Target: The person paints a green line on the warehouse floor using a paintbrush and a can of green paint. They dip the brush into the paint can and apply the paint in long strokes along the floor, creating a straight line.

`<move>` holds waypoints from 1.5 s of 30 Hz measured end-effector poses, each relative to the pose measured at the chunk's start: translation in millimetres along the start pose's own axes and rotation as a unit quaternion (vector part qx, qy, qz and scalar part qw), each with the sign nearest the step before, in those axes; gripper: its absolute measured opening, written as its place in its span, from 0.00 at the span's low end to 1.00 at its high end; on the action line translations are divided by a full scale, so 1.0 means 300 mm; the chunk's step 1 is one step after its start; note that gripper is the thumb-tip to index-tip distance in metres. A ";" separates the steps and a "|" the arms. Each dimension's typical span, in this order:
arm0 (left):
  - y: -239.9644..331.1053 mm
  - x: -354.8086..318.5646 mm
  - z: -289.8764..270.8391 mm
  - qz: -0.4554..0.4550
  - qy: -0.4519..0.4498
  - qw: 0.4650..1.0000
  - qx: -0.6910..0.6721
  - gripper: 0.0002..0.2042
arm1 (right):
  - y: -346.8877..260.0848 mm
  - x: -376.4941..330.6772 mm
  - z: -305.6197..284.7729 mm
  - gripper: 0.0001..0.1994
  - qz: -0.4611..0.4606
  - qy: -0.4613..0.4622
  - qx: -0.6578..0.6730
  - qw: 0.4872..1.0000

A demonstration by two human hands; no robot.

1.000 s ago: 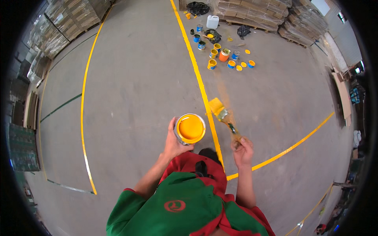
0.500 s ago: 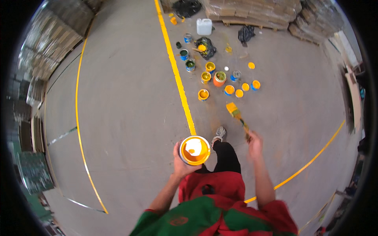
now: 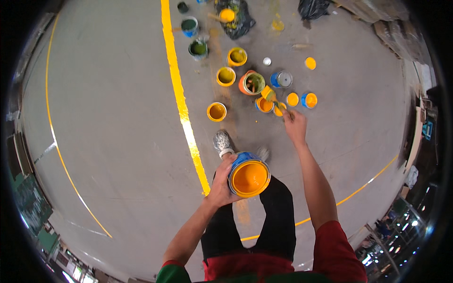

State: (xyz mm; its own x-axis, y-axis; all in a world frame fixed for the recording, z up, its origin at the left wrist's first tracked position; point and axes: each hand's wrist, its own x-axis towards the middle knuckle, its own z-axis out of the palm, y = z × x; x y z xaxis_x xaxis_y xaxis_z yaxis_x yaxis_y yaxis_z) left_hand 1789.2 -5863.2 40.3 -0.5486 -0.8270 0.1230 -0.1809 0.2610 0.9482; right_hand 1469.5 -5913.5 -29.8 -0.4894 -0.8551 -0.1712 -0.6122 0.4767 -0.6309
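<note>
1. Nearer the body than the orange bucket [image 3: 243,84], the blue paint tin [image 3: 250,177] is up off the floor, its mouth apparently tipped toward the body; the left hand [image 3: 221,185] grips it round the side.
2. Just to the right of the orange bucket, as seen from above, the brush [image 3: 271,96] points its yellow-coated bristles; the right hand [image 3: 295,126] is closed on its handle. Whether the bristles touch anything below cannot be told.
3. Left of the orange bucket, the yellow floor line [image 3: 175,85] carries colour along its visible length, with somewhat ragged edges. That stretch I judge to be coated; whether it is wet or has all its coats is not clear.
4. Left over, by the look of it, is a good share of paint: a yellow pool lies below the rim of the held tin.
5. Also left is the tidying: around the orange bucket, yellow-smeared tins [image 3: 218,81] stand open, yellow discs [image 3: 292,99] lie loose on its right, and dark-green tins [image 3: 192,53] stand uncovered beyond it to the left.
</note>
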 end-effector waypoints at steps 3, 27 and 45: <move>-0.196 0.047 0.133 -0.020 -0.002 1.000 -0.019 0.59 | 0.102 0.181 0.180 0.13 -0.024 -0.035 -0.104 0.994; -1.171 0.115 0.818 -0.242 0.084 0.966 0.021 0.58 | 0.994 0.233 0.214 0.14 0.023 -0.074 -0.122 0.989; -1.471 0.191 0.969 -0.232 0.123 0.945 0.192 0.62 | 1.332 0.083 0.418 0.23 0.133 -0.177 -0.079 0.972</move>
State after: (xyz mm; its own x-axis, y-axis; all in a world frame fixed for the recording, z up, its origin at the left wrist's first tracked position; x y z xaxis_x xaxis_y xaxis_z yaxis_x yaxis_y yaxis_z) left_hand 1600.4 -5881.2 -456.0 -0.1384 -0.9755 -0.1713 -0.6645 -0.0368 0.7464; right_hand 1290.6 -5769.9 -380.9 -0.4156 -0.7008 -0.5797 -0.5953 0.6915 -0.4091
